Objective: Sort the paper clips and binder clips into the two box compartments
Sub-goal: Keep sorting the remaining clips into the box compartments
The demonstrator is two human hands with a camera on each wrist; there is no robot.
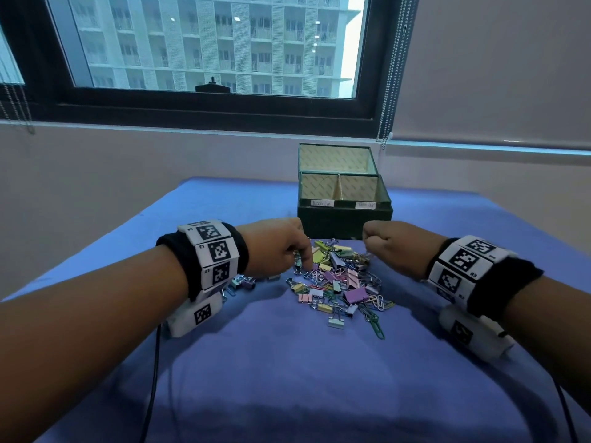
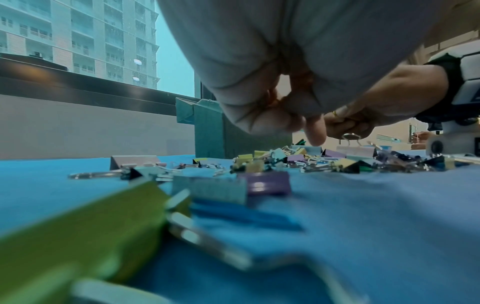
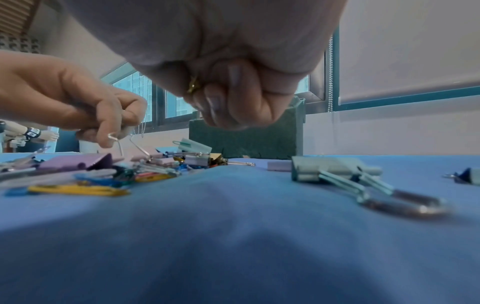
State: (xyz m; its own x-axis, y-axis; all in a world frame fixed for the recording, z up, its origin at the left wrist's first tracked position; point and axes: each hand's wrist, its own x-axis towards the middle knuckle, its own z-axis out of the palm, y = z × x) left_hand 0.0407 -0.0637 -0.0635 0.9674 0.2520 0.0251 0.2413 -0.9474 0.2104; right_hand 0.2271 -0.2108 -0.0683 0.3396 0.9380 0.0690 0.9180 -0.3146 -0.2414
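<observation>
A heap of pastel binder clips and coloured paper clips (image 1: 339, 286) lies on the blue cloth in front of a dark green box (image 1: 345, 219). The box stands with its lid up, and a divider splits it into two labelled compartments. My left hand (image 1: 303, 266) reaches down into the heap's left side. In the right wrist view the left hand (image 3: 116, 133) pinches the wire handles of a binder clip (image 3: 145, 156). My right hand (image 1: 367, 247) is curled in a fist over the heap's far right. In the left wrist view the right hand (image 2: 348, 129) grips a wire loop (image 2: 350, 136) of a pale binder clip (image 2: 355, 151).
A few stray binder clips (image 1: 243, 282) lie by my left wrist, and a teal one (image 3: 332, 172) lies to the right of the heap. Cables hang from both wrist cameras. A wall and a window stand behind the table. Blue cloth (image 1: 287, 378) covers the near half.
</observation>
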